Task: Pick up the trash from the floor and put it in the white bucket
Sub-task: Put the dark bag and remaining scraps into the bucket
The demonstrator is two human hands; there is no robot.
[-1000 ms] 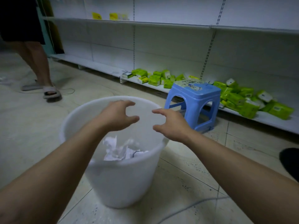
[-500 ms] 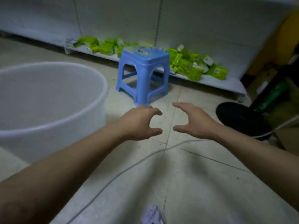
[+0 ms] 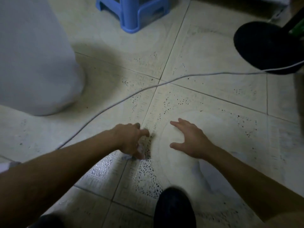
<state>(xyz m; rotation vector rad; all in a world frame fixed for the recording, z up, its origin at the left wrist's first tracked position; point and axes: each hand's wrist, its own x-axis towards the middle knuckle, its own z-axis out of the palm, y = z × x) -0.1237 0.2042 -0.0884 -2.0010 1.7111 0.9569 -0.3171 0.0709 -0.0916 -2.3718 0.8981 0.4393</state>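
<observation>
The left hand (image 3: 131, 140) is down at the floor, its fingers curled over a small pale scrap of trash (image 3: 127, 156) that lies on the tile under the palm (whether they already pinch it cannot be told, because the frame is blurred). The right hand (image 3: 189, 140) hovers just beside it, fingers spread and holding nothing. Bare tiled floor (image 3: 205, 96) lies between and ahead of both hands. The white bucket (image 3: 37, 63) stands well apart to the upper left, and a thin cable (image 3: 115, 102) crosses the floor between it and the left hand. A blue stool (image 3: 133, 12) is at the top edge, a black round base (image 3: 263, 46) at the right, and a black shoe (image 3: 174, 208) near the bottom.
</observation>
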